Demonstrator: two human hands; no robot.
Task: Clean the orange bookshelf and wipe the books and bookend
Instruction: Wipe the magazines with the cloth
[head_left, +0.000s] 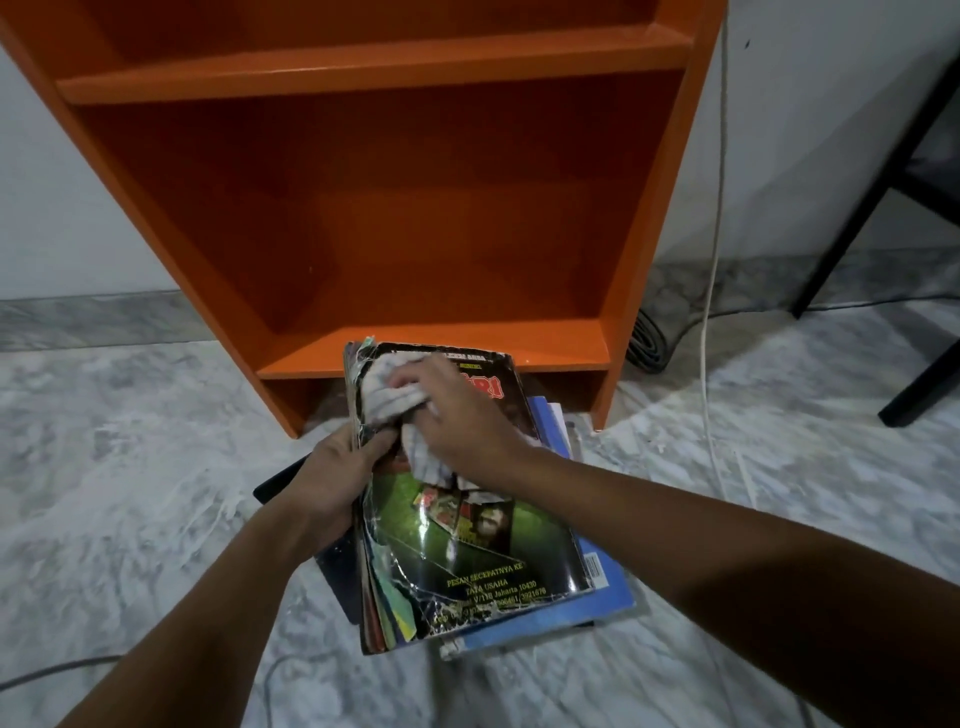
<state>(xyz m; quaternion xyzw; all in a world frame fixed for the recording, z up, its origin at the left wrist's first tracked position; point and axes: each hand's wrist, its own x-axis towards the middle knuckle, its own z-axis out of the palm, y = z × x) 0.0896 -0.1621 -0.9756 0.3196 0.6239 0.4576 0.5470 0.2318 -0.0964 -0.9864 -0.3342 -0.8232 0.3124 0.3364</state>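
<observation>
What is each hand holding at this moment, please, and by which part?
The left hand grips the worn magazine by its left edge; the right hand holds a bunched cloth against its cover.

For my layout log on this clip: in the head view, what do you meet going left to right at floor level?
In order: left hand → right hand → coiled black cable → white cord → black furniture legs. The cloth and magazine overlap the hands, so omitted.
</observation>
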